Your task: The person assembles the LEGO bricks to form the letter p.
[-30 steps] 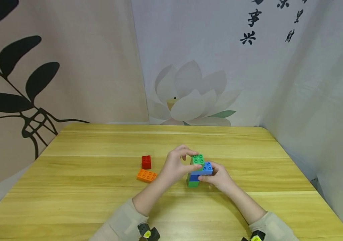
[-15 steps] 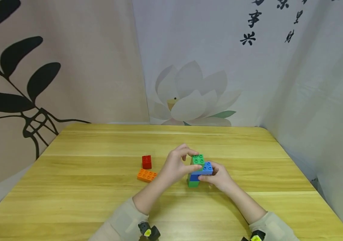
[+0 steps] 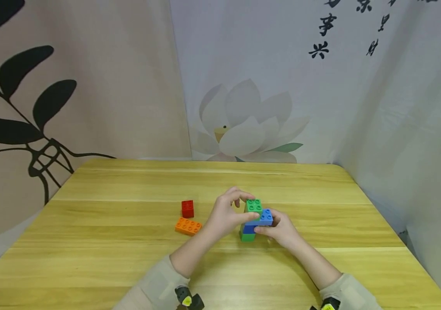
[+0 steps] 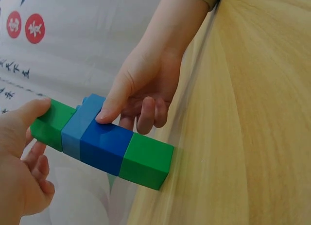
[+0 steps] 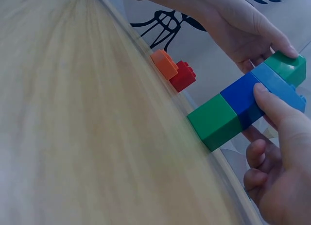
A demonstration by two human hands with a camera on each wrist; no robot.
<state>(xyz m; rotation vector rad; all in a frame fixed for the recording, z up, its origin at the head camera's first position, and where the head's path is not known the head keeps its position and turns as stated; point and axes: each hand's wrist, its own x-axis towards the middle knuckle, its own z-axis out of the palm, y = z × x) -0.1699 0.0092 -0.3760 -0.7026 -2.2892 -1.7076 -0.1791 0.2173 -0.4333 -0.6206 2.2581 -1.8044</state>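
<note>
A stack of toy building bricks stands on the table between both hands. Its lowest piece is a green brick (image 5: pixel 214 122). On that sits a dark blue brick (image 4: pixel 106 145), then a thinner light blue brick (image 3: pixel 267 216) that juts out to the right, with another green brick (image 3: pixel 253 206) on top. My left hand (image 3: pixel 224 214) pinches the top green brick between thumb and fingers. With its thumb on the dark blue brick, my right hand (image 3: pixel 282 228) grips the stack from the right side. The far faces of the stack are hidden in the head view.
Left of the stack, an orange brick (image 3: pixel 188 226) lies on the wooden table (image 3: pixel 127 258). Just behind it is a red brick (image 3: pixel 187 209). A printed curtain (image 3: pixel 251 64) hangs beyond the table's back edge.
Both hands and the stack hold the same position across the frames. The whole head view shifts only very slightly.
</note>
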